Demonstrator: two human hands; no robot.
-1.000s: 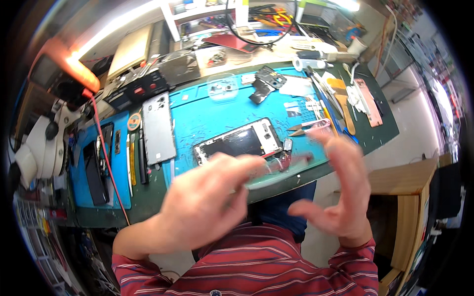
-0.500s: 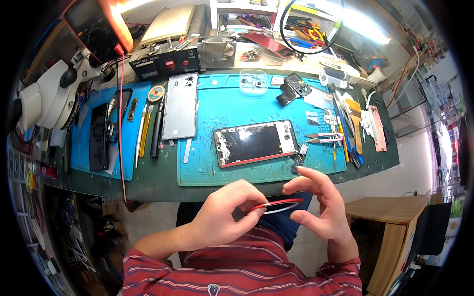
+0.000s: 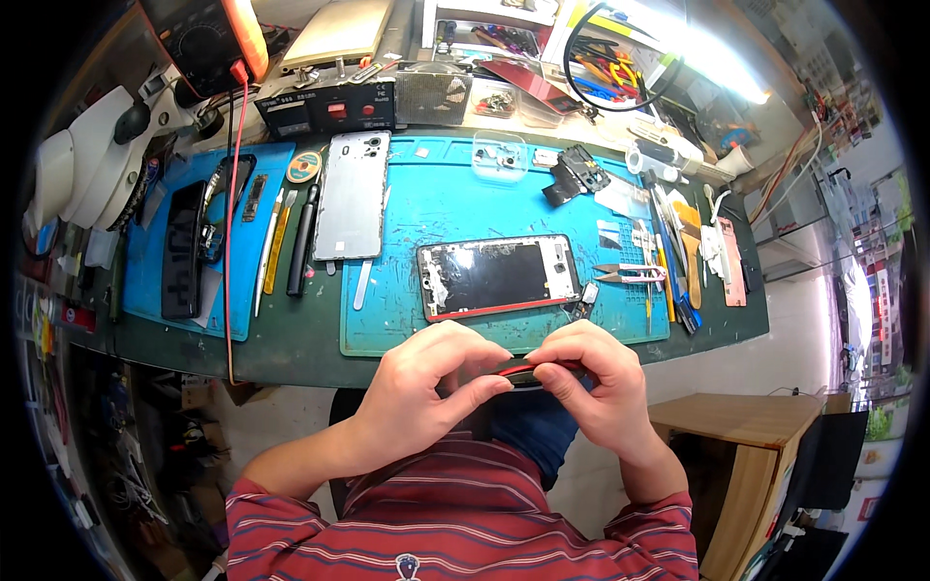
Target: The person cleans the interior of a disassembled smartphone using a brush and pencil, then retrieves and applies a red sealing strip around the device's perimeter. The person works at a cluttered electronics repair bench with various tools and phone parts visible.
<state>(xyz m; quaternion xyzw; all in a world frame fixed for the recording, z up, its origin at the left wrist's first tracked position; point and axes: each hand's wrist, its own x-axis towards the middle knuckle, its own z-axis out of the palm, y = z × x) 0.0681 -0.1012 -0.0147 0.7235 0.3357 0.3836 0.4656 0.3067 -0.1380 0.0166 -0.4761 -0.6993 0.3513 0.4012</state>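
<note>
A thin roll of red tape (image 3: 521, 372) is held nearly edge-on above my lap, just in front of the bench edge. My right hand (image 3: 593, 387) pinches it between thumb and fingers at its right part. Around its left end curve the fingers of my left hand (image 3: 431, 380), thumb and forefinger tips apart with a gap between them. Beyond both hands an opened phone (image 3: 496, 279) lies on the blue mat, with a red strip along its near edge. Close to its right corner sits a small dark phone part (image 3: 583, 308).
The blue mat (image 3: 407, 334) also carries pink-handled snips (image 3: 635, 274), a clear box (image 3: 499, 157) and a dark module (image 3: 578, 172). Left of it lie a silver phone back (image 3: 351, 198), a black pen-like tool (image 3: 304, 242) and another phone (image 3: 184, 252). A red cable (image 3: 233, 223) hangs over the bench.
My right hand has closed in and taken hold of the tape roll. The left hand's finger and thumb have come apart at the roll's left end. Both hands have moved slightly farther forward.
</note>
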